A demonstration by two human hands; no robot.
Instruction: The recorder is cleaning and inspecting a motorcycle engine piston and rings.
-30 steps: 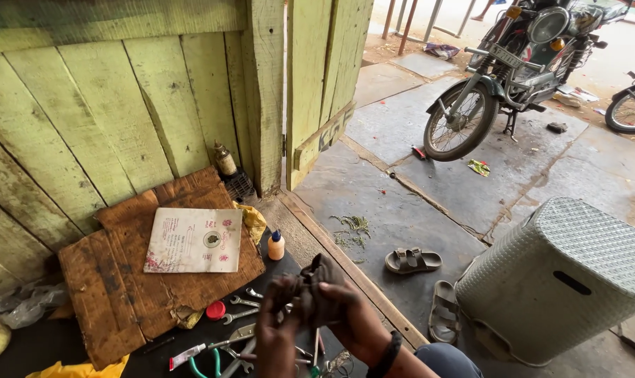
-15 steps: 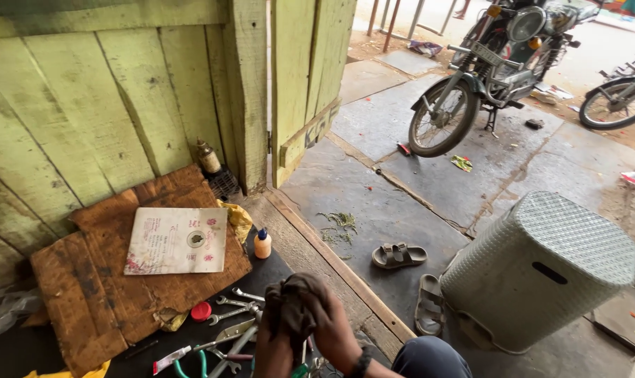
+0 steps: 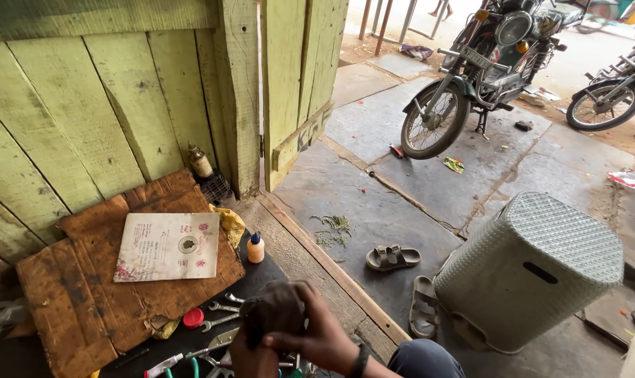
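Bottom centre of frame: both hands meet over a dark, greasy lump, cloth or part, cannot tell which. Left hand is under it, fingers curled up round its lower side. Right hand comes in from the right, fingers closed on the lump's right edge; dark band on that wrist.

Just below and left of the hands, on a black mat: several spanners, pliers with coloured grips, a small red cap. Small white bottle with orange top stands upright at the mat's upper edge. Left of frame: torn brown cardboard with a printed paper sheet lying flat on it. Yellow rag just right of the sheet.

Upper left: green plank wall, small jar at its foot. Centre: pair of sandals on the concrete floor. Lower right: grey-green woven plastic bin on its side. Upper right: motorcycle parked, another wheel at the far right edge.
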